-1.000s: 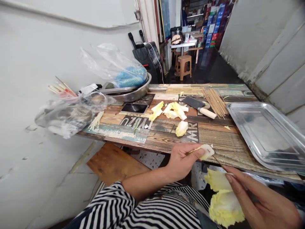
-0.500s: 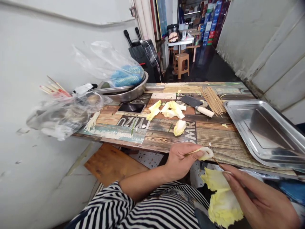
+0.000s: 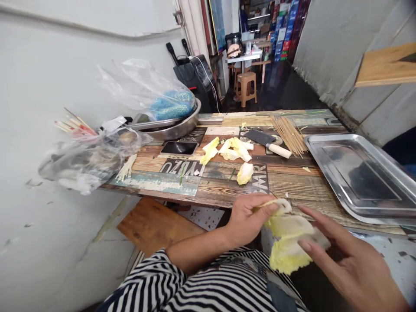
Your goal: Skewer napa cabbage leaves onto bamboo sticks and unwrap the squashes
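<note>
A folded leaf [image 3: 285,205] is pinched in the left hand [image 3: 248,219] by the near edge of the desk [image 3: 299,186]; the grip of the right hand [image 3: 351,255] is spread loosely about hanging leaves [image 3: 287,255], best supported lightly against tearing.

Two hands [image 3: 248,221] [image 3: 355,258]; one cleaver [image 3: 261,137]; one phone [image 3: 180,148]; cabbage leaves [image 3: 245,173], at least five; skewers [image 3: 288,135] uncountable.
</note>
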`<state>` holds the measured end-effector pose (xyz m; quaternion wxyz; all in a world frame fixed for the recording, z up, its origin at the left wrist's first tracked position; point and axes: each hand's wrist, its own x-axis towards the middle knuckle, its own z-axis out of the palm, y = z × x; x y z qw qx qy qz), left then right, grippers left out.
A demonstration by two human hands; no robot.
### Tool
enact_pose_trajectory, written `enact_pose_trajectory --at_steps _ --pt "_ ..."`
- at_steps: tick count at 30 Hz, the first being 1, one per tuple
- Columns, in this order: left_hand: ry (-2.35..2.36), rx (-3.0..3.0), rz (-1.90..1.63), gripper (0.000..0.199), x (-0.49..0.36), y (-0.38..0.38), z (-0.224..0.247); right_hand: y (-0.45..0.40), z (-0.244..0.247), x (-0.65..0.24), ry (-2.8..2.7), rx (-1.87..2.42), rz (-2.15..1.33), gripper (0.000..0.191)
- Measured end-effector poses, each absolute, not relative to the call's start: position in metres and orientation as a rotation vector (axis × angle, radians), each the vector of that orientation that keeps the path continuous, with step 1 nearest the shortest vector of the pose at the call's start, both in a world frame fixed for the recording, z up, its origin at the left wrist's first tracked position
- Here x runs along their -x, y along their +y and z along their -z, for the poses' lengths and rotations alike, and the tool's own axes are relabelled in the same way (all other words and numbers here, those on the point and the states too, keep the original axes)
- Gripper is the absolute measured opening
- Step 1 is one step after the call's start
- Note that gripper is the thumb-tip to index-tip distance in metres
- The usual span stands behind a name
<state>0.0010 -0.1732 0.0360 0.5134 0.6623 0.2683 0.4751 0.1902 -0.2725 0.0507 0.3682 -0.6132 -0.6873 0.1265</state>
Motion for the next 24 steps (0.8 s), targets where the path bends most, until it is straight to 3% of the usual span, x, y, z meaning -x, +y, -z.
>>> enact_pose_trajectory --at_steps 2,5,8,11,13,16,19,24 --pt "0.73 -1.562 -1.147 0.031 0.003 -0.171 -0.037 -0.275 -0.041 -0.205 -1.791 1.541 -0.537 0.047" --pt "0.623 -1.614 -1.045 0.027 0.009 -0.165 -0.039 -0.281 -0.027 -0.222 -1.809 1.509 -0.545 0.028" --pt "0.482 -1.797 -0.997 0.029 0.018 -0.157 -0.04 -0.292 -0.024 -0.229 -1.903 1.476 -0.163 0.028" --pt "0.668 -2.046 -1.156 0.048 0.028 -0.152 -0.039 -0.296 -0.028 -0.229 -1.986 1.471 0.308 0.05" --pt "0.857 -2.158 -1.355 0.049 0.03 -0.152 -0.036 -0.29 -0.028 -0.227 -1.989 1.52 0.605 0.06" --pt "0.893 -2.413 -1.594 0.042 0.026 -0.154 -0.025 -0.268 -0.014 -0.224 -1.965 1.572 0.921 0.053" --pt "0.779 -2.864 -1.277 0.042 0.015 -0.154 -0.009 -0.249 0.011 -0.217 -2.022 1.646 1.001 0.032" --pt "0.742 -3.05 -0.529 0.058 0.002 -0.147 0.013 -0.257 0.027 -0.201 -2.122 1.862 0.627 0.042"
